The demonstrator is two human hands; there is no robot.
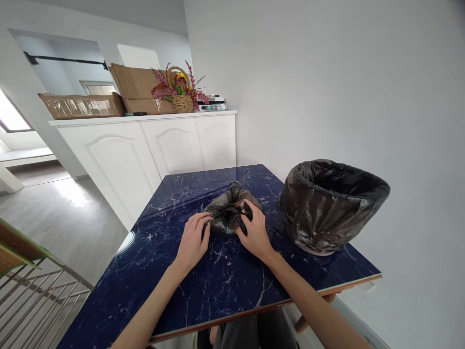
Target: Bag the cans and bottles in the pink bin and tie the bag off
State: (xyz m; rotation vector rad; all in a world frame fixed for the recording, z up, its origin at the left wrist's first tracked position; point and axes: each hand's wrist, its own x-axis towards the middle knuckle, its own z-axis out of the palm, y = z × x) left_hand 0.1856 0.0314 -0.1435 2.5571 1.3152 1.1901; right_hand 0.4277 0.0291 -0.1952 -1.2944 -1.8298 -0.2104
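Note:
A tied black garbage bag [220, 226] lies on the blue marble-patterned table [152, 271], with its gathered knot and loose plastic ends on top. My left hand [194, 237] is at the bag's left side, fingertips touching the plastic and the thumb apart from the fingers. On the right, my right hand [257, 231] has its thumb and curled fingers on the plastic beside the knot. The bag's contents are hidden. To the right of my right hand stands a trash bin lined with a black bag [319, 218], its liner folded over the rim.
A white cabinet [174, 145] stands beyond the table, bearing cardboard boxes [85, 106], a wicker flower basket [182, 103] and a clear bottle [217, 107]. A plain wall [327, 87] borders the right. At lower left is a chair with metal bars [43, 291].

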